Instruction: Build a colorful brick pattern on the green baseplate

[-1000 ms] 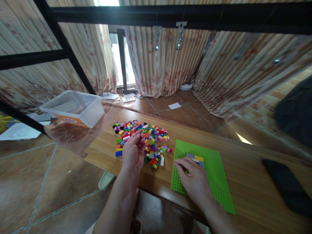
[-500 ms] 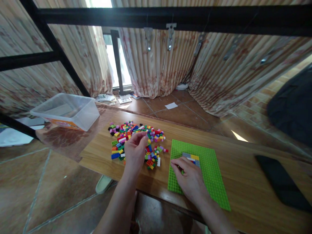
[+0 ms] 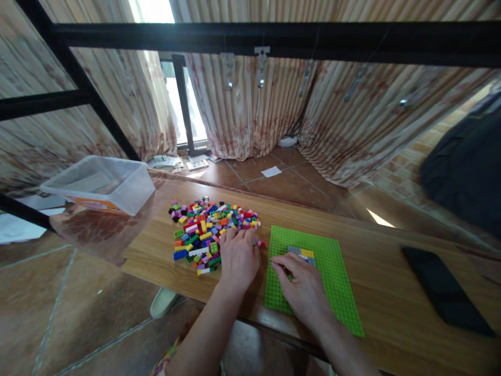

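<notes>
My left hand (image 3: 239, 258) reaches palm down onto the right side of a pile of small toy bricks (image 3: 205, 235). Its fingers are slightly apart, and the tips and the bricks beneath them are partly hidden. My right hand (image 3: 301, 282) rests over a green studded baseplate (image 3: 332, 282), with thumb and forefinger pinched together. Whatever may be between those fingertips is too small to make out. Just beyond the right hand, a low patch of grey, yellow and white bricks (image 3: 307, 253) is fixed to the baseplate, partly covered by the hand.
A clear plastic box (image 3: 133, 188) with an orange label stands at the left on a reddish-brown cloth. A dark phone-like slab (image 3: 442, 292) lies at the right of the wooden table (image 3: 376, 292). A black metal bar (image 3: 250, 39) crosses above, before striped curtains.
My left hand has turned palm down and moved from above the middle of the pile to its right side. The right hand stays pinched over the baseplate. The view has shifted slightly.
</notes>
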The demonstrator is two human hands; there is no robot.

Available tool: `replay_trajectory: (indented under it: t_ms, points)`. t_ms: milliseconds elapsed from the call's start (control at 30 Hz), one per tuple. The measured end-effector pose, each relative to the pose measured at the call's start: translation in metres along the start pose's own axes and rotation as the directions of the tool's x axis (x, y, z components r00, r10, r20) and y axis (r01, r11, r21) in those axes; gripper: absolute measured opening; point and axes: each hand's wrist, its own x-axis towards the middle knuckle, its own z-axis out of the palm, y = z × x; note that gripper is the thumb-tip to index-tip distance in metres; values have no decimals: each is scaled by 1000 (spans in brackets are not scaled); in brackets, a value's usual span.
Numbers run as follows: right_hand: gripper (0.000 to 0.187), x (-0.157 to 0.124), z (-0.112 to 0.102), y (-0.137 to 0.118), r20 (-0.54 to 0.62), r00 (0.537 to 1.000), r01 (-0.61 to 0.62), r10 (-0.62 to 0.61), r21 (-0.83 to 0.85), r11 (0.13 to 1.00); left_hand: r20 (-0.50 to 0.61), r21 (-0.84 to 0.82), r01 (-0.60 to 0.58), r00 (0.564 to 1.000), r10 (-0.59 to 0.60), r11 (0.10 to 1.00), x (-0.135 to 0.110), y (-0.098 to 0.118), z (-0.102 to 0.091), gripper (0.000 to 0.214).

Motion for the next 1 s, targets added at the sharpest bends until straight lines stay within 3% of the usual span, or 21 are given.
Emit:
replay_trajectory:
  t_ms: [133,233,367,500,633,833,1000]
  points:
    - [19,0,-4,0,-30,1000,-5,6,12,1000,-18,-36,-9,1000,8,999,1,-1,1,31]
    - [19,2,-9,1,-90,995,-38,43,59,998,-34,-249,-82,997,76,965,2,-3,1,39]
    - [21,6,-16,0,-143,972,-148,187,250,957,-39,-537,-172,983,179,826,0,1,0,47]
    - [30,7,-15,-2,-93,944,-245,315,439,864,-36,-577,-231,965,258,783,-3,12,-1,51]
    - [25,7,-11,-1,-90,928,-261,362,538,802,-49,-552,-277,952,301,786,-8,23,-1,49]
    - [19,10,-15,-2,-7,883,-296,469,767,569,-71,-557,-279,954,290,782,-12,28,0,45]
    - [20,11,-27,-2,88,849,-340,521,846,411,-54,-599,-252,960,276,760,-12,28,-1,38]
